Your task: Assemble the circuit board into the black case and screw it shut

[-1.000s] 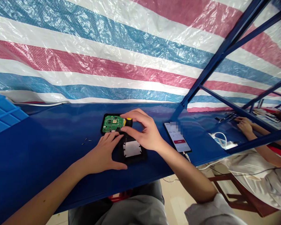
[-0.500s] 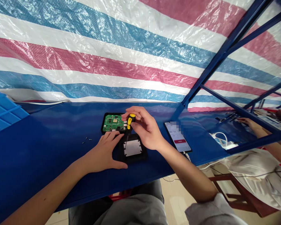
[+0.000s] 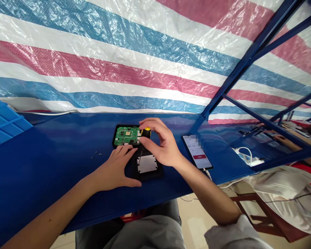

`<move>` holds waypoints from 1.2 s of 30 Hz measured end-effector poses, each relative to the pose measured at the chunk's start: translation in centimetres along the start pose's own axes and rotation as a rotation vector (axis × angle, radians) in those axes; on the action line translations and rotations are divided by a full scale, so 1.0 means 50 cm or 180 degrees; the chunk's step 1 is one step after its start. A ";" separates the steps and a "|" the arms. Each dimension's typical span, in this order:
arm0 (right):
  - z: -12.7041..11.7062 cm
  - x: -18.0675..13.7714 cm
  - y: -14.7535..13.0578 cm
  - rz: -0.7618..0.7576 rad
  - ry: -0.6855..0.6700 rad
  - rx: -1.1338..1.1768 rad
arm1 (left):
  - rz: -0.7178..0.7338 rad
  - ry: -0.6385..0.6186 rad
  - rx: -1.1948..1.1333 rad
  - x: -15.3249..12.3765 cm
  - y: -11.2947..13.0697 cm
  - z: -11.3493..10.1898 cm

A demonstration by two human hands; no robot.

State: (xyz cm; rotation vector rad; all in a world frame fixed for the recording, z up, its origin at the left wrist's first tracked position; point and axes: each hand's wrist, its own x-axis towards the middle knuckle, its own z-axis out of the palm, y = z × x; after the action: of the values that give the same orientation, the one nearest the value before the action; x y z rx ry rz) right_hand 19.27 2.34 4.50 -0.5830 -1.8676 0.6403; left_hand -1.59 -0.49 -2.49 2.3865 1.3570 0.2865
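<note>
A yellow-and-black screwdriver (image 3: pixel 145 132) is in my right hand (image 3: pixel 162 143), its handle partly hidden by the curled fingers. Its thin shaft slants down to the upper left corner of a silver metal plate (image 3: pixel 147 164). That plate lies in a black case cover (image 3: pixel 158 172) flat on the table. Around the cover's left side, my left hand (image 3: pixel 116 167) lies low with thumb and fingers spread. Just beyond it sits a green circuit board (image 3: pixel 124 135) in a black case half (image 3: pixel 114 140). A few small screws (image 3: pixel 95 154) lie to the left of my left hand.
To the right, a phone (image 3: pixel 197 152) with a timer on screen has a cable plugged in. A white power strip (image 3: pixel 248 159) lies farther right. A blue crate (image 3: pixel 9 124) stands at the far left. A co-worker's arm (image 3: pixel 287 142) shows beyond the blue frame (image 3: pixel 230 83).
My right hand's fingers have shifted around the screwdriver handle, covering more of it. The left hand has stayed in place. At the far right, the co-worker's arm has moved.
</note>
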 end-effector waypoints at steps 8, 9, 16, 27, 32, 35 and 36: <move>0.005 -0.003 0.003 0.0221 -0.0218 0.0477 | -0.0055 -0.0126 0.0083 0.000 0.002 -0.004; 0.005 -0.003 0.003 0.0194 -0.0183 0.0376 | -0.0054 -0.0119 0.0078 0.000 0.002 -0.005; 0.004 -0.002 0.005 0.0178 -0.0116 0.0243 | -0.0100 -0.0221 0.0060 -0.002 0.002 -0.004; -0.001 0.003 0.000 0.0038 -0.0046 -0.0037 | -0.0042 -0.0087 0.0063 0.000 -0.003 0.001; 0.003 0.000 0.009 0.0384 -0.0235 0.0801 | -0.0004 -0.0061 0.0057 0.000 -0.005 0.003; -0.003 0.000 0.009 0.0365 -0.0323 0.0786 | -0.0010 -0.0113 0.0054 -0.001 -0.005 0.002; -0.004 0.002 0.007 0.0303 -0.0291 0.0624 | -0.0004 -0.0116 0.0056 -0.002 -0.005 0.002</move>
State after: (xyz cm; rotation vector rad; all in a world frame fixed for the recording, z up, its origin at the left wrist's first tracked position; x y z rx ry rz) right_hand 19.48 2.69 4.39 -0.5236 -1.8431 0.9149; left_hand -1.78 -0.47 -2.69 2.3933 1.3503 0.2305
